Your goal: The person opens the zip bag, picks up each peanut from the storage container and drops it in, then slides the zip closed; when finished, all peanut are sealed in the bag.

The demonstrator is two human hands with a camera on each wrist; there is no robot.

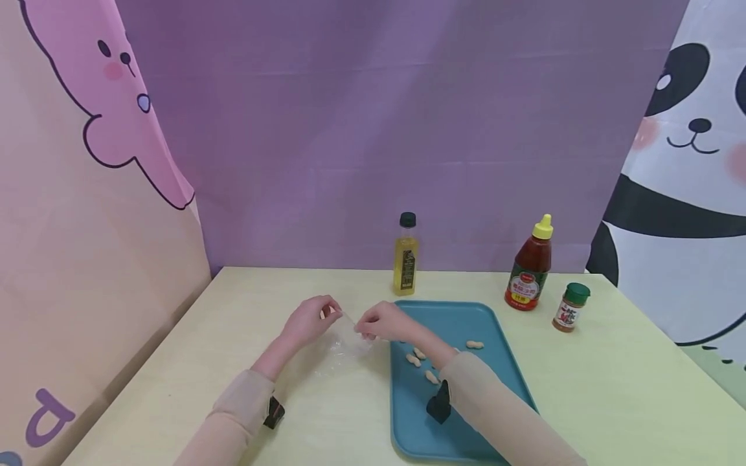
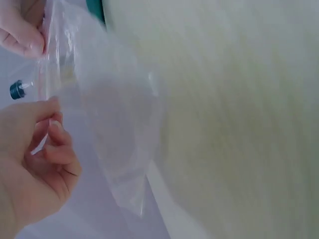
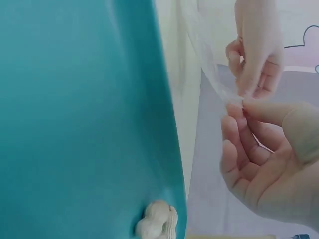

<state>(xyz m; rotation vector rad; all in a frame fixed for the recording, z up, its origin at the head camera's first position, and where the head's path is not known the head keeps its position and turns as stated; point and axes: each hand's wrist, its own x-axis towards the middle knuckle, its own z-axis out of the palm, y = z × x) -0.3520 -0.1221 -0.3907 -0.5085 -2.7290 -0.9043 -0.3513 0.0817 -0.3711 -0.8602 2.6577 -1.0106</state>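
A clear plastic bag (image 2: 119,114) hangs between both hands, just above the table to the left of the tray. My left hand (image 1: 311,320) pinches one side of its top edge between thumb and fingertips. Close by, my right hand (image 1: 381,320) pinches the other side of that edge. In the left wrist view the bag droops below the fingers and looks flat, with nothing visible inside. Several peanuts (image 1: 474,344) in their shells lie on the blue tray (image 1: 460,446), partly hidden under the right forearm. The right wrist view shows peanuts (image 3: 157,219) near the tray's rim.
Behind the tray stands a bottle of yellow oil (image 1: 405,259) with a black cap. A red sauce bottle (image 1: 529,268) with a yellow top and a small green-lidded spice jar (image 1: 570,309) stand at the back right. A purple cloth (image 1: 350,129) hangs behind the table (image 1: 629,388).
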